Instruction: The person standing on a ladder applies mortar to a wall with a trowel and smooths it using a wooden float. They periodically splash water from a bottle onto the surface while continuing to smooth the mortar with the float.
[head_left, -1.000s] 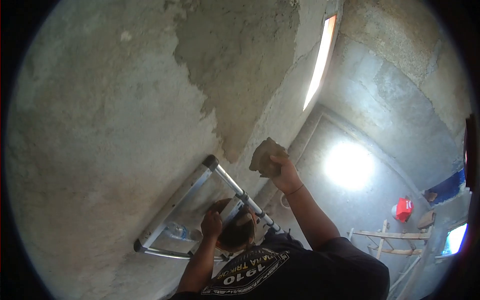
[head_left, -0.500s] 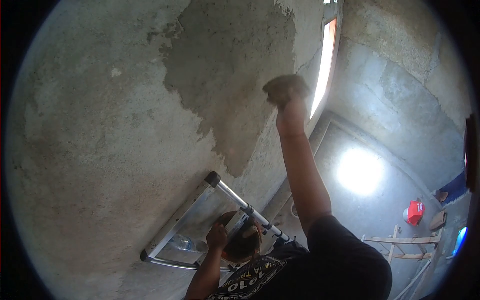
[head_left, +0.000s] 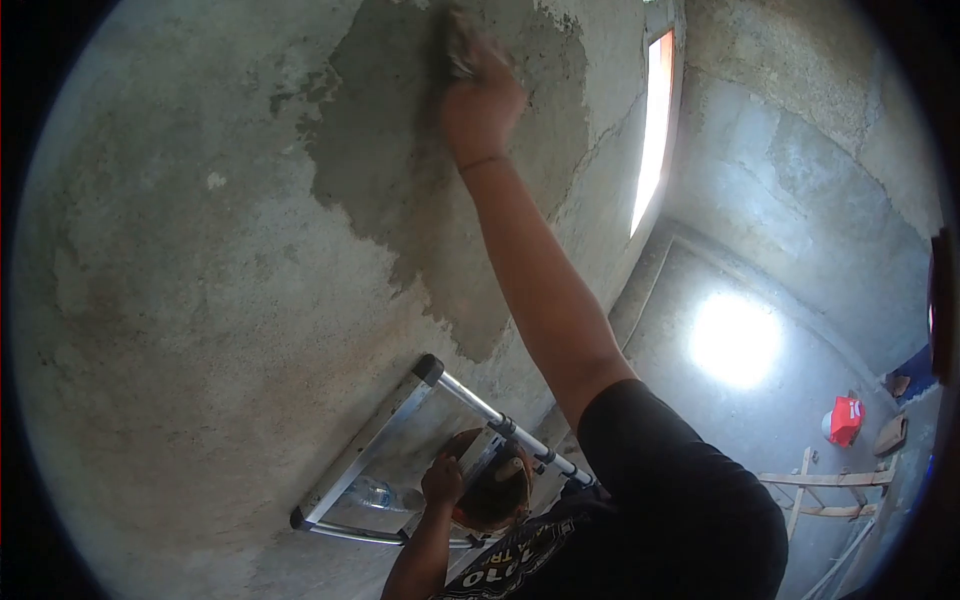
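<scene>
My right hand [head_left: 483, 110] is raised high against the wall [head_left: 200, 300], closed on a flat grey-brown thing [head_left: 458, 42]. Motion blur and the hand itself hide what kind of thing this is. It lies over a darker, damp-looking patch of plaster [head_left: 390, 150] with ragged edges. Lower down, my left hand [head_left: 443, 482] is closed round a rung of the aluminium ladder [head_left: 470, 399], whose top leans on the wall. Close by the left hand is a dark round bucket [head_left: 515, 490] with a pale handle-like piece [head_left: 510, 468] inside.
A clear plastic bottle [head_left: 370, 492] shows through the ladder frame. To the right is a bright narrow window opening [head_left: 652, 130]. Far below on the floor [head_left: 680, 300] are a red-and-white object [head_left: 845, 420] and a wooden frame [head_left: 825, 480].
My right hand has moved up and left across the damp patch with the thing it holds, from near the window. My left hand stays on the ladder; the view has shifted slightly.
</scene>
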